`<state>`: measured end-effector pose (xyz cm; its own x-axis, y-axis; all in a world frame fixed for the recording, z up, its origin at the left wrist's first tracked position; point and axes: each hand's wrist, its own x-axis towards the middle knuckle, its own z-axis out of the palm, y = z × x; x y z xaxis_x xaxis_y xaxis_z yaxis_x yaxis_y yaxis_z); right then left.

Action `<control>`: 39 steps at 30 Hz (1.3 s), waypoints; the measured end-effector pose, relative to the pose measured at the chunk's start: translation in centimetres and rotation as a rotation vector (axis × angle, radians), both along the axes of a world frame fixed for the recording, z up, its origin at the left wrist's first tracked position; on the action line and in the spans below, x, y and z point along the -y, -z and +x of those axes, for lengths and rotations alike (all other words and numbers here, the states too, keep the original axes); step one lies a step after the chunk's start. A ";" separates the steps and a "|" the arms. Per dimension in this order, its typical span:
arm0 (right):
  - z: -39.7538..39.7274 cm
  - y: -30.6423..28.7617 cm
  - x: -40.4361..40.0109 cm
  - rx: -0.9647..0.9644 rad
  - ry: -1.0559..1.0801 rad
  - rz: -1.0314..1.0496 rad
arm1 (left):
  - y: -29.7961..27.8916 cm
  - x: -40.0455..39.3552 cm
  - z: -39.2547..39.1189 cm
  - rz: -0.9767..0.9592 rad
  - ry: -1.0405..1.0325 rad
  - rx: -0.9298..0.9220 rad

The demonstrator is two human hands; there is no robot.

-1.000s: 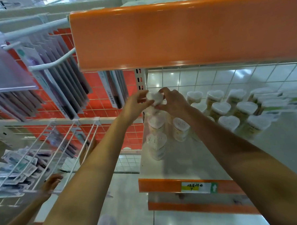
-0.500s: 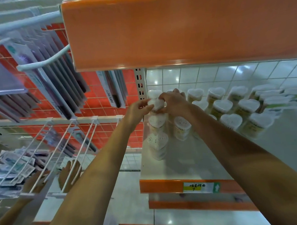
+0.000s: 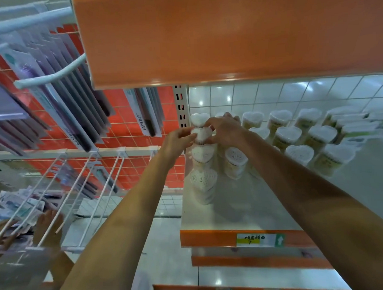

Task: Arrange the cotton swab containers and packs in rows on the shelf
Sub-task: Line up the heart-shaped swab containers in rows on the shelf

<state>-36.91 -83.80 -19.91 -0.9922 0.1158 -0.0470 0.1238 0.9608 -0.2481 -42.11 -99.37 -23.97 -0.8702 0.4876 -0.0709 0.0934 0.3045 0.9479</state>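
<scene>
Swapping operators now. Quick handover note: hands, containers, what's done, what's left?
Left hand: fingers pinch the left side of the heart-lidded container.
Right hand: fingers curled round its right side; both hold it in the leftmost column, second from the back.
Shelf: that column runs front to back with one container behind the held one and two in front.
Done: left column nearly lined up; one container sits beside it.
Left: the group to the right looks loosely staggered, probably needs straightening. Flat packs at far right are blurred.
</scene>
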 end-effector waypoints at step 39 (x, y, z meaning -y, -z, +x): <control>12.7 2.5 3.7 -0.167 -0.074 -0.527 | 0.7 6.0 10.6 -0.079 0.066 0.050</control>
<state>-24.24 -87.48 -22.43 -0.9957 0.0487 0.0787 -0.0214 0.7064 -0.7075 -31.51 -105.34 -24.64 -0.8308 0.5348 -0.1543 0.0687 0.3735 0.9251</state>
